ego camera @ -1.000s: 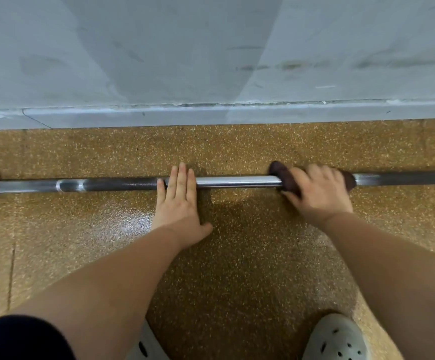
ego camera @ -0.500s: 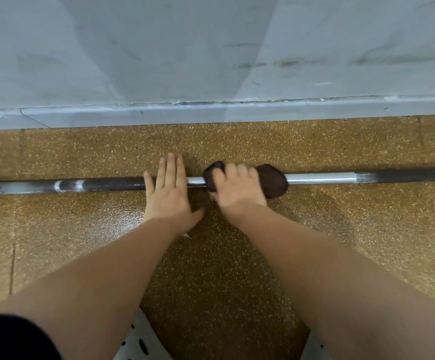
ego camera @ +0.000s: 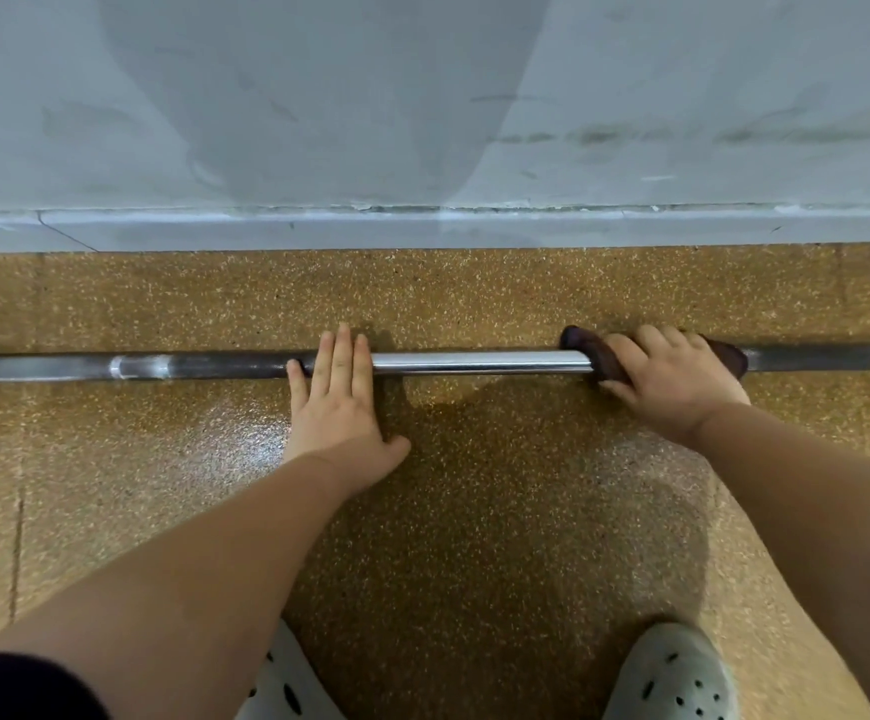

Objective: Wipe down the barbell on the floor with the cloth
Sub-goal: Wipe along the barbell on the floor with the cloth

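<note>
The barbell (ego camera: pixel 479 362) lies straight across the speckled brown floor (ego camera: pixel 474 511), parallel to the grey wall (ego camera: pixel 422 96) and a little short of its base. The left hand (ego camera: pixel 336 407) is flat and released, fingers straight and close together, draped over the bar where the dark knurled section meets the polished middle; its palm rests on the floor on the near side and the thumb points out to the right. That forearm runs in from the lower left. Further right, the right hand (ego camera: pixel 674 384) is clenched around a dark cloth (ego camera: pixel 599 356) wrapped over the bar, cloth showing on both sides of the knuckles. Two pale perforated clogs (ego camera: pixel 672 678) sit at the bottom edge.
</note>
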